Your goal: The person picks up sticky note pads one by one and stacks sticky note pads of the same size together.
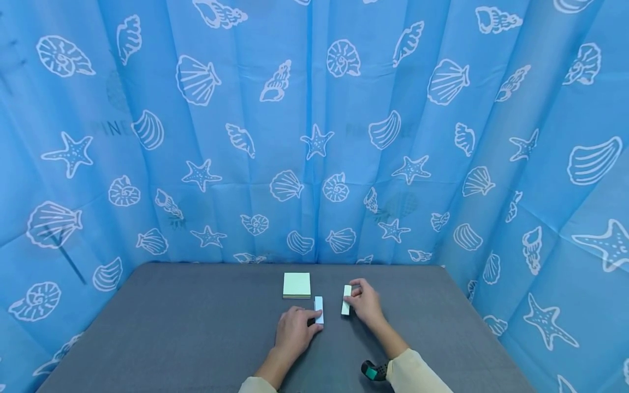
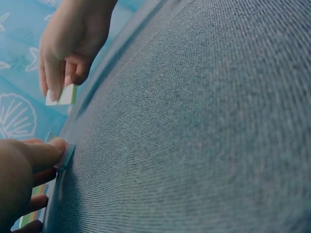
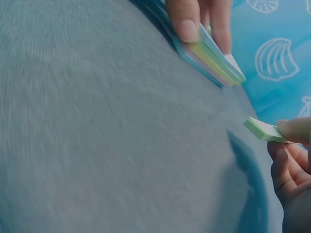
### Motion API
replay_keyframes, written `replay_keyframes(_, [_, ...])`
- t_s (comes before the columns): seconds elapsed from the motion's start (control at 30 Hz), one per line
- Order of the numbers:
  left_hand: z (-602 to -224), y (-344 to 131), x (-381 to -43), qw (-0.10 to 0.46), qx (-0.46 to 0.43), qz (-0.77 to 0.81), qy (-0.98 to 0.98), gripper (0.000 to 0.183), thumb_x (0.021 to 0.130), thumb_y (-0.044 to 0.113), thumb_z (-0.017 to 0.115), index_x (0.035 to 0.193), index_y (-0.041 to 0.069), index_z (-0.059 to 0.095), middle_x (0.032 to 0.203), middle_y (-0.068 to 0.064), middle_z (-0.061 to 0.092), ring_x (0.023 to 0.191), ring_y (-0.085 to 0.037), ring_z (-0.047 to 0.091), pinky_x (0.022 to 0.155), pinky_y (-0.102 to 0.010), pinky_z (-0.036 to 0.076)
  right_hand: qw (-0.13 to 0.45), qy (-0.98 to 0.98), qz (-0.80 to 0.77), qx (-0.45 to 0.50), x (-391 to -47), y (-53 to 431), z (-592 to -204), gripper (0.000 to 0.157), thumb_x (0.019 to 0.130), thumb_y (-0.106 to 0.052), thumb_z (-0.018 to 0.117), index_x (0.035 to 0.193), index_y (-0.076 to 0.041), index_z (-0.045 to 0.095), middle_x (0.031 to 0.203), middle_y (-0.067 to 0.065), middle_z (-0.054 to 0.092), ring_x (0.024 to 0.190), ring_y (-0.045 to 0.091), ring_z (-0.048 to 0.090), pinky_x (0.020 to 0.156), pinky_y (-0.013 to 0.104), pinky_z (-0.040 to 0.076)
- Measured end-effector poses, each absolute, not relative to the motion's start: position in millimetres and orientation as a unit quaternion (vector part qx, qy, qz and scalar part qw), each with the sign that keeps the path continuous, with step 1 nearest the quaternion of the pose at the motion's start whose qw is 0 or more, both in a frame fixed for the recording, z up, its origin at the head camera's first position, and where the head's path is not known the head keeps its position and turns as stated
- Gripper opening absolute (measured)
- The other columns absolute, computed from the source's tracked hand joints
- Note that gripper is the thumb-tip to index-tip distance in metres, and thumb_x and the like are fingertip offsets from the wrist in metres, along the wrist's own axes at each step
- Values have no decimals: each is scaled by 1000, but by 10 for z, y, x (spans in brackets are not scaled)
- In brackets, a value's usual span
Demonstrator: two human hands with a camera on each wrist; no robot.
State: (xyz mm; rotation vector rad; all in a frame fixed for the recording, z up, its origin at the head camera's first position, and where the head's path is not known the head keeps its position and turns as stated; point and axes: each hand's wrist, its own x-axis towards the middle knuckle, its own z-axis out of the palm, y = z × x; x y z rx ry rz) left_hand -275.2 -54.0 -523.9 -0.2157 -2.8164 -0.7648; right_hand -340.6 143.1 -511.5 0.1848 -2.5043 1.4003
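Observation:
In the head view my left hand [image 1: 295,330] pinches a narrow light-blue sticky note pad [image 1: 319,310] near the table's middle. Coloured layers, blue, yellow and pink, show along that pad [image 3: 214,58] in the right wrist view. To its right, my right hand [image 1: 366,303] grips a narrow pale-green sticky note pad [image 1: 346,300] between thumb and fingers. This green pad [image 2: 62,95] is held up off the table in the left wrist view, apart from the blue one. Behind the left hand lies a square stack of pale-green sticky notes [image 1: 297,284].
A dark grey cloth covers the table [image 1: 196,327]. Blue curtains [image 1: 314,136] with white shell prints hang behind it and at the sides. On the right wrist sits a black strap [image 1: 374,371] with a teal patch, beside a cream sleeve [image 1: 415,374].

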Motion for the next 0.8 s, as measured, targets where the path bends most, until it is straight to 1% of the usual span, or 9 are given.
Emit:
replay_keyframes(0.2, [-5249, -538, -2760, 115, -73, -252, -958, 35, 79, 34, 80, 113, 30, 74, 102, 5, 70, 97, -19, 59, 83, -44, 47, 141, -853, 500, 48, -3391, 1284, -5181, 32, 79, 2, 76, 107, 1, 61, 74, 4, 58, 63, 14, 55, 55, 28, 45])
replay_keyframes(0.4, [-5253, -536, -2772, 114, -64, -254, -958, 37, 78, 33, 81, 114, 30, 74, 101, 5, 70, 96, -18, 59, 82, -43, 47, 143, -831, 537, 9, -3409, 1146, -5201, 34, 82, -1, 75, 112, 2, 60, 76, 5, 60, 64, 14, 55, 56, 29, 46])
replay_keyframes(0.57, [-5269, -538, -2770, 112, -66, -256, -958, 37, 78, 34, 81, 114, 30, 74, 101, 5, 70, 96, -18, 59, 83, -44, 46, 136, -802, 582, -18, -3416, 1021, -5189, 33, 82, 2, 73, 112, 4, 58, 74, 6, 61, 59, 14, 55, 54, 28, 48])
replay_keyframes(0.67, [-5282, -536, -2779, 115, -68, -256, -957, 37, 78, 34, 81, 114, 30, 74, 100, 5, 70, 96, -18, 59, 82, -43, 47, 131, -785, 605, -21, -3430, 953, -5183, 35, 82, 4, 72, 113, 6, 57, 72, 7, 60, 57, 15, 56, 54, 31, 51])
replay_keyframes(0.8, [-5278, -536, -2787, 120, -67, -256, -957, 37, 78, 34, 81, 114, 30, 74, 101, 4, 70, 97, -19, 59, 82, -43, 47, 129, -776, 617, -20, -3467, 880, -5189, 36, 82, 5, 72, 115, 7, 56, 72, 8, 59, 55, 17, 57, 54, 33, 52])
